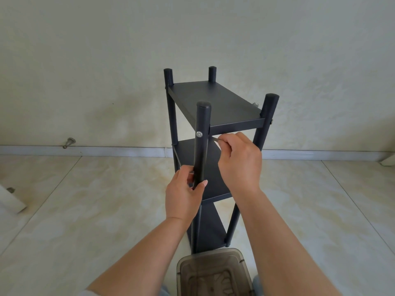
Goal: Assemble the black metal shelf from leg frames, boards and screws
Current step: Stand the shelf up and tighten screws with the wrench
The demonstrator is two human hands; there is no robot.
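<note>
small grey metal doorstop peg [68, 142]: low on the cream wall at far left, just above the pale skirting; no part in the work; white cylindrical furniture foot [11, 200]: lying on the beige marble-pattern floor tiles [85, 210] at the left edge, well apart from the shelf; left hand [185, 196]: fingers and thumb curled round the near-left black tubular leg [201, 150], gripping it below the screw, probably to steady the frame against the turning force applied at the joint; round silver screw head [199, 134]: seated in that leg at the level of the top board, facing the camera; looks driven home, though how tight cannot be told; black metal three-tier shelf [215, 133]: standing upright on the floor near the wall, centre of view, all four legs and three boards in place, so assembly seems nearly done; top black rectangular board [213, 99]: level between the four leg tops; right hand [239, 161]: fingers bunched, pinching a thin silver tool [215, 139], likely a hex key, its tip just beside the leg under the top board; second silver screw [255, 104]: protruding at the far-right leg, apparently not yet fully in; translucent brown plastic box lid [211, 272]: at the bottom, nearest the person, just before the shelf's foot, presumably holding parts.
</note>
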